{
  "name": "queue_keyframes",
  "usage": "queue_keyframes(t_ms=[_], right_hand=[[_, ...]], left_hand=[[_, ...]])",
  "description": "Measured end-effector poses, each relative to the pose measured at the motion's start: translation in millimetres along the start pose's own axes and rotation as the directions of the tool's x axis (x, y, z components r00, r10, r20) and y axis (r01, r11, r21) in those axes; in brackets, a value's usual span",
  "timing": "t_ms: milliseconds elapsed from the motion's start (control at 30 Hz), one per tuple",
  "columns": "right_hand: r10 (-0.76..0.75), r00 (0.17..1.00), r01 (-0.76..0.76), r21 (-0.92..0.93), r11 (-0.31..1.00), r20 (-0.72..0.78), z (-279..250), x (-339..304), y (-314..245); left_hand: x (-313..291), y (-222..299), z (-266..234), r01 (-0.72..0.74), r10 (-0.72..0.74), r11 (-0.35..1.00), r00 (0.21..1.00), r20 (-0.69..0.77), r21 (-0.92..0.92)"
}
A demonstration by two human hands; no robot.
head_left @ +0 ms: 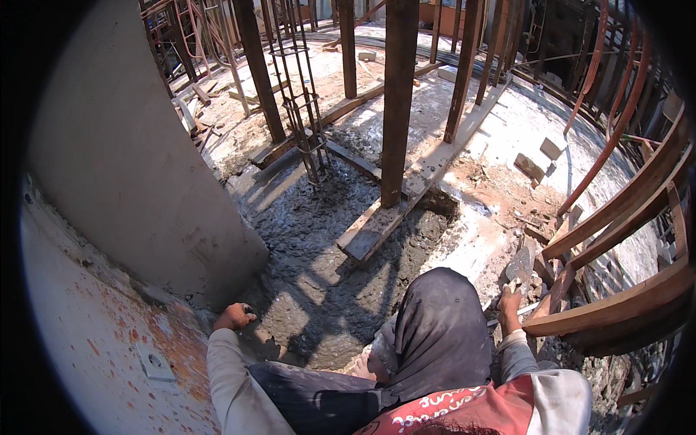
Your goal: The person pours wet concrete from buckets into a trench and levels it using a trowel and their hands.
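Observation:
In my right hand (510, 308), the fingers are wrapped round the handle of a trowel (520, 265). Its grey blade points away from me beside rubble and timber. My left hand (233, 317) is at the foot of the grey column (156, 188), by the edge of the wet concrete (312, 290). Its fingers are curled and dark at the tips; I cannot make out what they hold, if anything. Between my arms show my dark-clad bent knee (442, 326) and a bare foot (371, 365).
A timber plank (428, 181) crosses the concrete, with an upright brown post (399, 101) on it. A rebar cage (303, 109) rises from the concrete. Curved wooden forms (616, 308) stand close on the right. Broken blocks (529, 167) lie beyond. A spattered wall (116, 319) runs along my left.

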State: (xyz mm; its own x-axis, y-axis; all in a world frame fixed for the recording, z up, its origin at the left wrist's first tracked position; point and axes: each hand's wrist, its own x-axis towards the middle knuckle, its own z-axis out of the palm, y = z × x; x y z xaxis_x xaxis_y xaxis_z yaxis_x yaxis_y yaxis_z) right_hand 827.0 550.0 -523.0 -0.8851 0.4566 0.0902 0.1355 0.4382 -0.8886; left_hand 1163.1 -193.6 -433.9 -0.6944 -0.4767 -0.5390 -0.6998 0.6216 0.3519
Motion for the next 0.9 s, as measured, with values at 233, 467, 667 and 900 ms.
queue_keyframes(t_ms=[233,467,667,900], right_hand=[[-0.46,0.843,0.537,-0.458,0.708,0.278,-24,-60,-56],[-0.632,0.451,0.568,0.344,0.748,0.63,-7,-101,-397],[-0.592,-0.685,0.687,0.646,-0.332,0.425,-9,-215,-547],[0.096,-0.964,0.214,0.937,-0.276,0.249,84,-318,-452]], left_hand=[[-56,41,-31,0.087,-0.088,0.995,0.996,0.026,0.046],[-54,44,-30,0.119,-0.123,0.985,0.992,0.027,0.123],[-40,27,-23,0.054,-0.057,0.992,0.998,0.02,0.11],[-12,26,-9,0.049,-0.055,0.992,0.997,0.047,0.115]])
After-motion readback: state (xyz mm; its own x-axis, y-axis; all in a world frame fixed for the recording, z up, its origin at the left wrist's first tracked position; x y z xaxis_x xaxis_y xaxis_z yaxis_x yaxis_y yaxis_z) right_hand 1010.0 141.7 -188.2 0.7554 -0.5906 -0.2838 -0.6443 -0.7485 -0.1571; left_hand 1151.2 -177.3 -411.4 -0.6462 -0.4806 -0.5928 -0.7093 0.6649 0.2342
